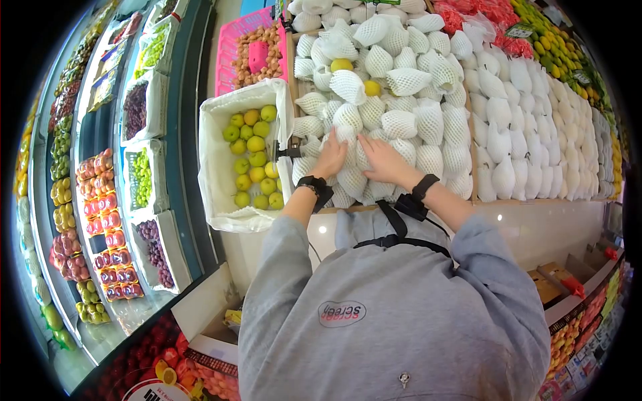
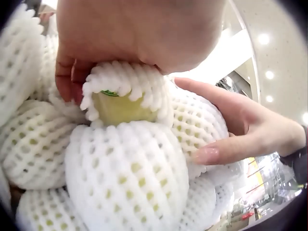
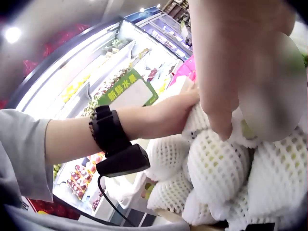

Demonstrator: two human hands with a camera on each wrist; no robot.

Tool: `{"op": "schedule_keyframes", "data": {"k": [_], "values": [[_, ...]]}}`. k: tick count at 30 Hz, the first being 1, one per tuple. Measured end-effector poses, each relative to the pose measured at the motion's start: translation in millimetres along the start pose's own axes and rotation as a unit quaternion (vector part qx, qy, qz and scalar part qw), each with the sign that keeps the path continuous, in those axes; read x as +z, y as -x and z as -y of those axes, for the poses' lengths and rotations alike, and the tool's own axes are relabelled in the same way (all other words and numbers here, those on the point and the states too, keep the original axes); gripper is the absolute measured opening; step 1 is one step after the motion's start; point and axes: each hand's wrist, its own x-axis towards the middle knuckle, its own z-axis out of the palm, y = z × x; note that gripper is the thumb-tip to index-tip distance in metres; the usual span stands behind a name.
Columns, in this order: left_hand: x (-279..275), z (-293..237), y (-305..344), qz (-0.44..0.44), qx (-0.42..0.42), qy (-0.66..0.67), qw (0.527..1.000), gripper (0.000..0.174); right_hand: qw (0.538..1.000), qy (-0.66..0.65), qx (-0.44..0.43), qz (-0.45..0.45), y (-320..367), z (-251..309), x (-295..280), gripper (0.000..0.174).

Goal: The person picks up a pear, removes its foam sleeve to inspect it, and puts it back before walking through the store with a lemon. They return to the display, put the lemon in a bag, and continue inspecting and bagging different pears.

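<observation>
A heap of fruits in white foam nets [image 1: 401, 100] fills the wooden display bin in front of me. My left hand [image 1: 332, 155] sits on the near part of the heap. In the left wrist view this left hand [image 2: 139, 29] curls its fingers over one netted fruit [image 2: 122, 82], whose yellow-green skin [image 2: 118, 109] shows through the net's opening. My right hand [image 1: 376, 157] lies just to the right of it. Its straight fingers [image 2: 211, 96] and thumb rest against a neighbouring netted fruit [image 2: 195, 122]. From the right wrist, the right hand [image 3: 226, 62] looms above the netted fruits [image 3: 216, 168], with the left hand [image 3: 173, 113] beyond.
A white-lined box [image 1: 214, 167] of loose green and yellow fruit stands left of the bin. Behind it is a pink crate [image 1: 234, 40] of brown fruit. Chilled shelves [image 1: 100, 200] of packed fruit run along the left. More netted fruit [image 1: 528, 134] stretches right.
</observation>
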Motion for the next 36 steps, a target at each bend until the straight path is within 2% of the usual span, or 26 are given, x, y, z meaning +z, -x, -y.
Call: {"op": "schedule_keyframes", "data": {"k": [2,3,5,7,9,12,13,14,16,18,19,20,22,23,24,25,26,27,28,30,31,34,35,36], "values": [[-14,-28,-5,0.074,-0.08,-0.078,0.991,0.07,0.999,-0.022,0.011,0.037,-9,-13,3,0.077],[-20,-40,-5,0.11,-0.121,-0.116,0.98,0.071,0.999,-0.021,0.034,0.025,-18,-18,-3,0.074],[-18,-48,-6,0.113,-0.122,-0.199,0.966,0.071,0.997,-0.021,0.076,0.001,-49,-22,-25,0.067],[-13,-57,-7,0.096,-0.128,-0.266,0.95,0.07,0.985,-0.09,0.114,-0.092,-88,-23,-51,0.057],[-6,-71,-6,0.06,-0.141,-0.315,0.937,0.069,0.97,-0.096,0.178,-0.132,-123,-42,-46,0.054],[3,-54,1,-0.006,-0.098,-0.244,0.965,0.067,0.929,-0.155,0.266,-0.207,-147,-66,-27,0.054],[-16,-67,9,-0.025,-0.073,-0.203,0.976,0.056,0.908,-0.182,0.296,-0.235,-148,-82,-16,0.054],[-33,-70,15,-0.074,-0.025,-0.137,0.987,0.051,0.881,-0.296,0.272,-0.25,-146,-113,8,0.053],[-64,-71,25,-0.172,0.075,-0.004,0.982,0.042,0.827,-0.484,0.213,-0.189,-118,-81,-27,0.05],[-96,-87,33,-0.239,0.08,0.029,0.967,0.036,0.79,-0.566,0.208,-0.106,-88,-42,-61,0.046],[-105,-97,35,-0.27,0.085,0.045,0.958,0.033,0.818,-0.534,0.196,-0.088,-73,-22,-78,0.045],[-108,-108,36,-0.27,0.094,0.038,0.957,0.032,0.843,-0.5,0.185,-0.072,-60,-9,-89,0.044],[-108,-124,38,-0.268,0.114,0.021,0.956,0.03,0.81,-0.552,0.191,-0.056,-43,1,-94,0.044],[-101,-127,36,-0.278,0.155,-0.026,0.948,0.029,0.801,-0.563,0.197,-0.053,-37,5,-98,0.044],[-93,-132,37,-0.25,0.108,0.032,0.962,0.027,0.792,-0.575,0.2,-0.049,-31,9,-103,0.044],[-84,-138,40,-0.221,0.061,0.088,0.969,0.024,0.801,-0.561,0.202,-0.044,-27,11,-108,0.044],[-75,-140,41,-0.192,0.012,0.142,0.971,0.023,0.783,-0.583,0.208,-0.06,-21,15,-112,0.042],[-69,-137,40,-0.146,-0.007,0.238,0.96,0.024,0.763,-0.605,0.215,-0.073,-15,18,-113,0.041],[-62,-135,41,-0.129,-0.027,0.343,0.93,0.024,0.742,-0.627,0.221,-0.085,-11,19,-113,0.04],[-52,-136,50,-0.091,-0.068,0.538,0.835,0.025,0.776,-0.589,0.19,-0.119,-2,16,-107,0.038],[-54,-138,55,-0.076,-0.091,0.546,0.829,0.027,0.792,-0.569,0.176,-0.136,3,15,-104,0.037],[-53,-139,68,-0.12,-0.125,0.556,0.813,0.026,0.851,-0.495,0.095,-0.148,14,17,-97,0.035],[-51,-132,72,-0.119,-0.126,0.552,0.816,0.027,0.863,-0.465,0.087,-0.178,15,19,-97,0.028],[-51,-131,74,-0.124,-0.127,0.555,0.813,0.027,0.884,-0.429,0.081,-0.168,16,22,-102,0.024]]}}
